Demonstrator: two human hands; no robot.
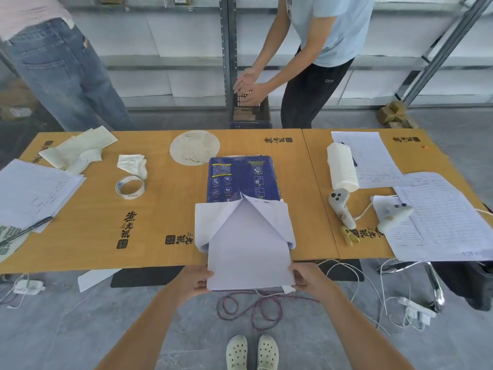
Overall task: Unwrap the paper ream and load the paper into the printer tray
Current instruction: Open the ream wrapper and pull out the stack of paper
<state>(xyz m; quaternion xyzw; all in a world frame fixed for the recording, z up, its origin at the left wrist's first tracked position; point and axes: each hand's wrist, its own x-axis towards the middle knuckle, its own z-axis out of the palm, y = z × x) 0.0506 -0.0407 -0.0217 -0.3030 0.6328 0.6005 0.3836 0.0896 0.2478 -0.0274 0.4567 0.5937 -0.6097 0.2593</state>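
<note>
**paperjam_pete:** Closest thing to the lens is a pair of pale clogs (252, 352) on the grey floor, with a red-and-blue cable (249, 309) looped just ahead of them. Above that, the left hand (193, 281) and right hand (306, 279) each have their fingers curled around a near corner of the white paper stack (249, 249).

**tray2_tina:** So where's the stack sitting exactly?

**paperjam_pete:** Half out of the blue ream wrapper (241, 180). Its near end hangs past the edge of the wooden table (165, 209), while the far end is tucked between the wrapper's opened white flaps. Left of it there's a tape roll (130, 187); right of it, 2 grey controllers (340, 208). Behind the table, 2 people stand by shelving.
</note>
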